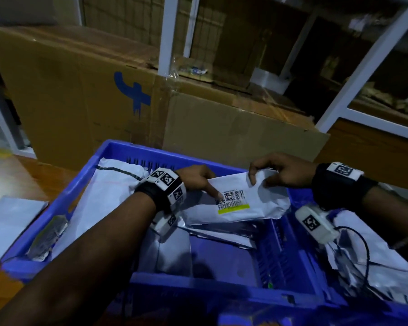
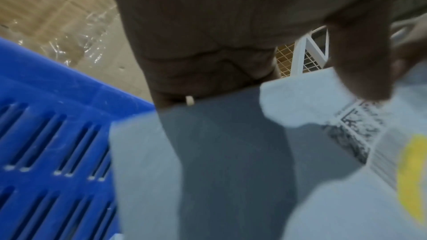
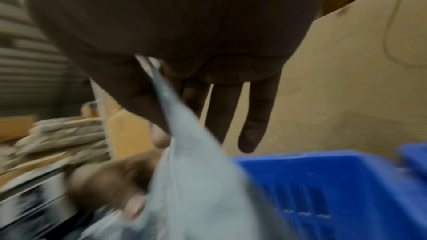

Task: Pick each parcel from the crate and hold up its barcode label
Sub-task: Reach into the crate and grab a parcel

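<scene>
Both forearms reach over the blue crate (image 1: 97, 175), right hand (image 1: 280, 171) pinching the white parcel's (image 1: 257, 208) far edge, left hand (image 1: 196, 178) fingering its barcode label (image 1: 232, 200); light, floppy, slick, best gripped by edges.

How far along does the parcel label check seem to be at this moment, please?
Done: I cannot tell; flat parcels lying outside the blue crate may be finished. In hand: the right hand pinches a white parcel above the crate while the left hand points at its barcode label. Left: more parcels lie in the crate.
</scene>
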Tool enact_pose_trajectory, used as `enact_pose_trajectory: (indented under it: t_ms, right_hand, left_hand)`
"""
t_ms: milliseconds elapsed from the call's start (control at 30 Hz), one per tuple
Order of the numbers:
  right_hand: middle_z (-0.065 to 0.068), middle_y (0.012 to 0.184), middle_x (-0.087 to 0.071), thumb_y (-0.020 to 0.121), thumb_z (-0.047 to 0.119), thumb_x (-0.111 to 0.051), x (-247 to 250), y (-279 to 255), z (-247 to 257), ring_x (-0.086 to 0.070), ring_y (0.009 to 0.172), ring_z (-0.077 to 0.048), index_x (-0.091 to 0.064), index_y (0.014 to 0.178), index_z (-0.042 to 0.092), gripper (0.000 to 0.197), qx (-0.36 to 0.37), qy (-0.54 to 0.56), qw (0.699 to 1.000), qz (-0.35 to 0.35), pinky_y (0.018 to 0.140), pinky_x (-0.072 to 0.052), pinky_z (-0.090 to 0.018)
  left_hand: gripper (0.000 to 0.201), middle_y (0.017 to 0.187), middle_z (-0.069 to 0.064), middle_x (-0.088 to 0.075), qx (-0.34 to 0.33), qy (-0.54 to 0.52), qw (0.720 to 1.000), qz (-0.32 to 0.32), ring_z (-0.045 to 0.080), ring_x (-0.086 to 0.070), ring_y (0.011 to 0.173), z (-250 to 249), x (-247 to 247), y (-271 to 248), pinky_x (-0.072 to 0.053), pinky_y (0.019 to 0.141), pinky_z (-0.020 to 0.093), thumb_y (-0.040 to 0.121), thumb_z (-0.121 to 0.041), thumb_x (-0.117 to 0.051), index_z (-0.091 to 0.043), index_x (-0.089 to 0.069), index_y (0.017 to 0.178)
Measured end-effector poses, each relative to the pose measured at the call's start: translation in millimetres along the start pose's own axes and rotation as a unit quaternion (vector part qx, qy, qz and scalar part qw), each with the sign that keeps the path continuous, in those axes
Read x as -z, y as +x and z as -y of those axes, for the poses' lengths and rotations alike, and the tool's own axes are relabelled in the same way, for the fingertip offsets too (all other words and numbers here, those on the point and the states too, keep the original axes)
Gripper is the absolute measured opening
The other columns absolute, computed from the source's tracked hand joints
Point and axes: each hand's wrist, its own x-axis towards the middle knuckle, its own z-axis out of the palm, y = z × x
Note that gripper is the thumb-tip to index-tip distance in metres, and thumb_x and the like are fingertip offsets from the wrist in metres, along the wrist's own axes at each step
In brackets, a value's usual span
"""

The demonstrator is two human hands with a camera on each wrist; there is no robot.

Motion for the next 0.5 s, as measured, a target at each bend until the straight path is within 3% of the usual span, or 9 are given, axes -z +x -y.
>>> enact_pose_trajectory:
  t_ms: [100,167,267,367,500]
  right_hand:
    - [0.017,0.097,-0.067,0.081,-0.008,-0.067,1.0,-2.2,-22.5,-0.061,0.097,-0.002,-0.071,0.089,0.016,0.027,-0.021,0.012,1.000,-0.010,0.083,-0.044,-0.014]
    - [0.016,0.098,-0.067,0.082,-0.008,-0.068,-3.1,-3.5,-34.9,-0.059,0.094,0.005,-0.071,0.090,0.017,0.026,-0.030,0.005,0.999,-0.016,0.079,-0.041,-0.008]
    - [0.011,0.103,-0.065,0.081,-0.004,-0.071,-10.6,-2.8,-52.6,-0.058,0.096,0.003,-0.069,0.095,0.022,0.030,-0.023,-0.032,0.998,-0.041,0.081,-0.043,-0.017]
    - [0.000,0.111,-0.063,0.081,0.007,-0.075,-19.6,1.5,-62.7,-0.060,0.102,-0.016,-0.061,0.110,0.026,0.038,-0.030,-0.058,0.994,-0.087,0.086,-0.050,-0.037]
    - [-0.002,0.120,-0.062,0.079,0.023,-0.080,-28.2,15.1,-48.1,-0.059,0.107,-0.016,-0.054,0.128,0.025,0.055,-0.032,-0.095,0.981,-0.168,0.093,-0.050,-0.038]
  left_hand:
    - [0.024,0.095,0.008,-0.074,-0.021,0.025,0.999,-0.035,0.021,-0.069,0.086,1.2,1.9,1.1,-0.053,0.081,0.036,0.076,-0.021,-0.081,-0.006,-0.074,0.094]
    - [0.020,0.093,0.007,-0.074,-0.033,0.031,0.998,-0.046,0.015,-0.066,0.080,2.1,4.0,0.9,-0.052,0.077,0.030,0.077,-0.018,-0.080,-0.008,-0.074,0.093]
    - [0.017,0.087,0.003,-0.075,-0.028,0.068,0.995,-0.062,0.013,-0.068,0.076,5.1,6.9,0.6,-0.051,0.073,0.026,0.076,-0.022,-0.079,-0.016,-0.075,0.091]
    - [0.019,0.087,0.003,-0.075,-0.021,0.101,0.992,-0.069,0.016,-0.068,0.080,7.5,9.3,1.9,-0.050,0.074,0.026,0.077,-0.025,-0.079,-0.015,-0.075,0.093]
    - [0.014,0.083,0.001,-0.071,-0.028,0.133,0.989,-0.059,0.016,-0.064,0.079,8.5,11.0,4.1,-0.047,0.073,0.026,0.077,-0.025,-0.079,-0.019,-0.074,0.090]
